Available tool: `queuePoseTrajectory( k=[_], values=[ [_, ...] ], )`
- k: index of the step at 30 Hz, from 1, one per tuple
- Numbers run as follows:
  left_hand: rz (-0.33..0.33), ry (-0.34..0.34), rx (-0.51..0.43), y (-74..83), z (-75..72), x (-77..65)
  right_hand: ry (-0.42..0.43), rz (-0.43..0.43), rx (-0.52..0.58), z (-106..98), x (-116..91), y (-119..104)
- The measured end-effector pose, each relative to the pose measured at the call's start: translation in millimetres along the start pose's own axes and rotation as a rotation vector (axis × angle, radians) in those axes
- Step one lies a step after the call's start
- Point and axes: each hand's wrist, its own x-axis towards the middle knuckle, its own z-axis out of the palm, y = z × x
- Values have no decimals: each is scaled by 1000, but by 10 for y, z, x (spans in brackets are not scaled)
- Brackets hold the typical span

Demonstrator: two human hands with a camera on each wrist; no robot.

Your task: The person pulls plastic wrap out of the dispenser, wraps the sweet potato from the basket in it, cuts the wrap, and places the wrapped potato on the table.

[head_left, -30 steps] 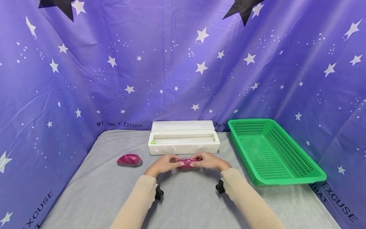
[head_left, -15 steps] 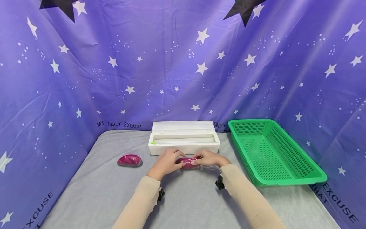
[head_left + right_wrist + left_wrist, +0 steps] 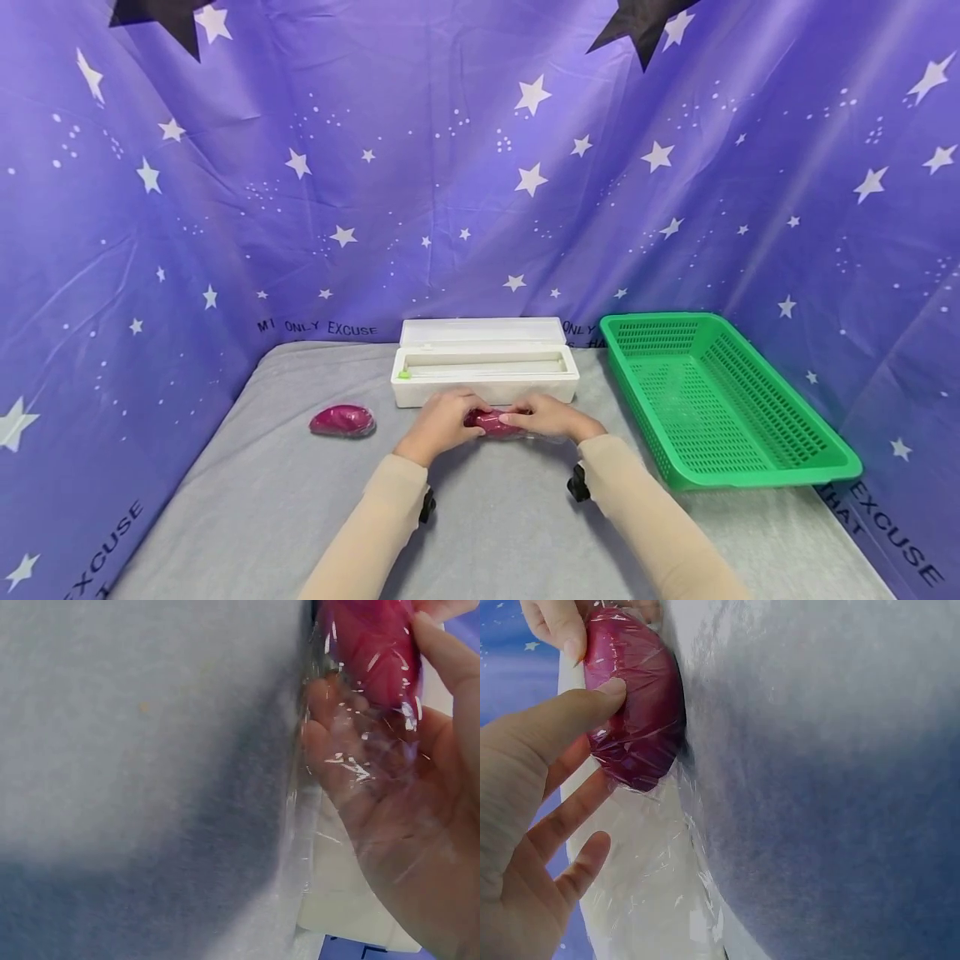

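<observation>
A glossy purple-red oblong vegetable (image 3: 495, 423), wrapped in clear cling film, is between both hands in front of the white box. My left hand (image 3: 444, 423) grips its left end; in the left wrist view the thumb (image 3: 592, 705) presses on its near face and fingers pass behind. My right hand (image 3: 553, 417) pinches the other end. Loose film (image 3: 367, 780) drapes over that palm and its fingers in the right wrist view. A second wrapped purple-red vegetable (image 3: 342, 421) lies apart on the left of the table.
Behind the hands stands a white cling film dispenser box (image 3: 483, 390), lid (image 3: 483, 331) raised, with a green slider (image 3: 404, 375) on its left. A green slotted basket (image 3: 757, 478) occupies the right side. Purple star-printed curtains (image 3: 480, 167) enclose the grey-covered table (image 3: 510, 533).
My left hand has shifted right and turned, with its back more upward, around the vegetable's left end. My right thumb has moved over its top, and less loose film sticks out at the right.
</observation>
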Motion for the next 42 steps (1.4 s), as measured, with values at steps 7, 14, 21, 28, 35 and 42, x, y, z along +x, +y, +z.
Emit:
queuePoseTrajectory(
  k=[7,14,21,28,35,42],
  values=[
    [-47,-52,-22,-17,-14,38,117,-10,-80,-43,-67,49],
    [-74,-80,-15,-39,3,71,369,-154,-251,-52,-113,11],
    [-102,-95,-27,-29,11,113,413,-188,-268,117,-157,-248],
    [-117,-87,-78,-47,31,107,493,-116,-344,223,-116,-243],
    [-138,-84,-106,-51,44,104,550,-88,-297,251,-57,-131],
    [-159,-82,-134,-61,70,102,618,-39,-86,312,-28,8]
  ],
)
